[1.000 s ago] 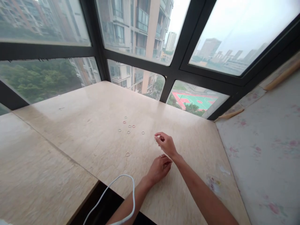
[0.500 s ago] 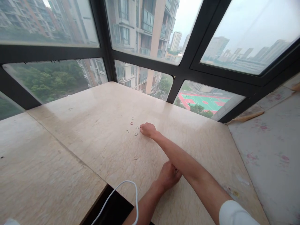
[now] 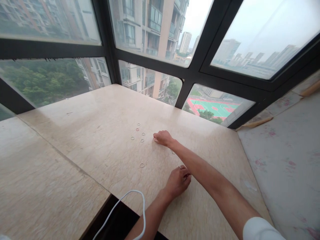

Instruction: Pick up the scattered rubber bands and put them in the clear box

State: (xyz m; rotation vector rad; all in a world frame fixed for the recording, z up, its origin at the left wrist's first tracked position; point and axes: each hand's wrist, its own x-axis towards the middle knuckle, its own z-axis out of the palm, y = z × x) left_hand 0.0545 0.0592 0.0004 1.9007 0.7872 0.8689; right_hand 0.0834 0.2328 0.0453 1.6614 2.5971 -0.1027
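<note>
Several thin, small rings lie on the marble-patterned surface: a red ring (image 3: 137,129), a pale ring (image 3: 143,134) and others close around them. A single ring (image 3: 142,165) sits nearer to me. My right hand (image 3: 163,138) is just right of the cluster, low over the surface, its fingers pinched; anything between them is hidden. Beneath my right forearm another ring (image 3: 172,151) shows in part. My left hand (image 3: 178,181) rests beside that forearm with fingers curled around what looks like a thin ring; a small reddish bit also shows there.
A white cable (image 3: 143,203) loops across the front, over a dark opening (image 3: 117,216) in the surface. Dark window frames (image 3: 150,65) border the far side. A wall with flowered paper (image 3: 282,160) stands at the right. A seam (image 3: 62,151) runs along the left.
My right hand has moved right, away from the ring cluster. A ring near my right forearm has come into sight. My left hand's fingers have shifted, and the view has turned slightly.
</note>
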